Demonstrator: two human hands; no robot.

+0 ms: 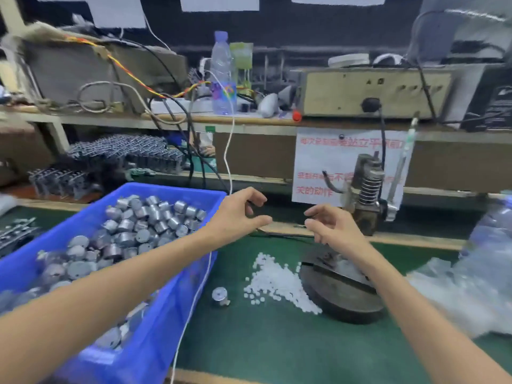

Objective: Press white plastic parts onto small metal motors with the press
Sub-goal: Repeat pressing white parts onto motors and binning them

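Both hands are raised above the bench [263, 345], facing each other, apart.
- Left hand [238, 214]: over the far right corner of the blue bin [155, 322]. Fingers loosely curved, thumb and forefinger apart, nothing held.
- Right hand [332, 225]: in front of the press column [365, 187]. Fingers relaxed and half bent, nothing seen in them; picture is soft here.

Task items:
- Metal motors [144, 225]: heaped loose in the blue bin, on the left of the bench under the left forearm.
- One single motor [220, 296]: stands alone on the green mat between the bin and the white parts.
- White plastic parts [277, 284]: loose heap on the mat, touching the left edge of the press's round base [343, 297].
- Press: base lies under the right forearm; the column with its coil spring rises behind it, lever handle [399, 173] upright on the right.

Other: a white cable [194, 300] runs down along the bin's right wall. Crumpled clear plastic bags [471, 286] at right. A water bottle [223, 76] stands on the shelf behind.
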